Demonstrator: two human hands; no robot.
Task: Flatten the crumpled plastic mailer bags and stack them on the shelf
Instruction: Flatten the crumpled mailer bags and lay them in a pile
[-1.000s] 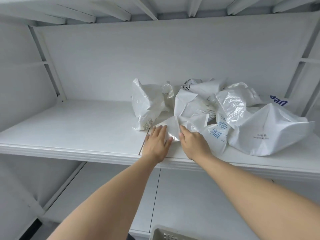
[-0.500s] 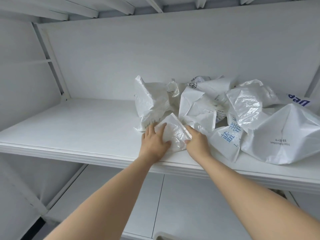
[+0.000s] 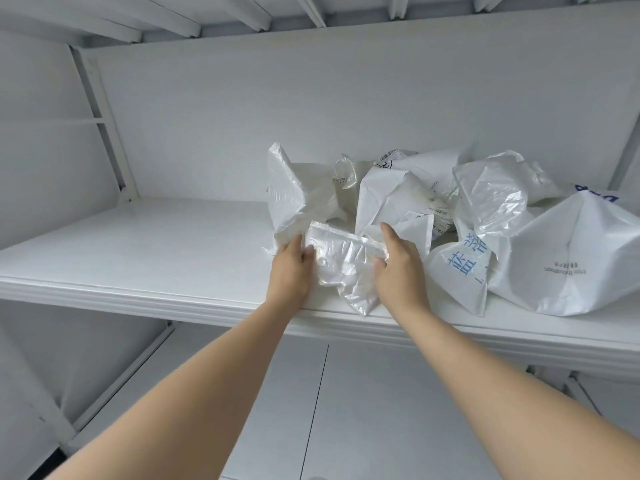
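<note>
A small crumpled white mailer bag (image 3: 341,266) lies near the front edge of the white shelf (image 3: 156,258), partly spread out. My left hand (image 3: 292,270) grips its left edge and my right hand (image 3: 398,268) grips its right edge. Behind and to the right sits a heap of crumpled white mailer bags (image 3: 391,199), among them one with blue characters (image 3: 464,265) and a large bag with small grey print (image 3: 575,265). A translucent bag (image 3: 491,195) tops the heap.
The shelf's left half is bare white board. A white back wall (image 3: 277,116) closes the rear, and slats of the shelf above (image 3: 311,12) run overhead. A metal upright (image 3: 100,123) stands at the left. A lower shelf (image 3: 346,410) shows beneath my arms.
Both hands have pulled the small bag out of the heap toward the shelf's front and moved apart, spreading it wider. The camera view has shifted up slightly.
</note>
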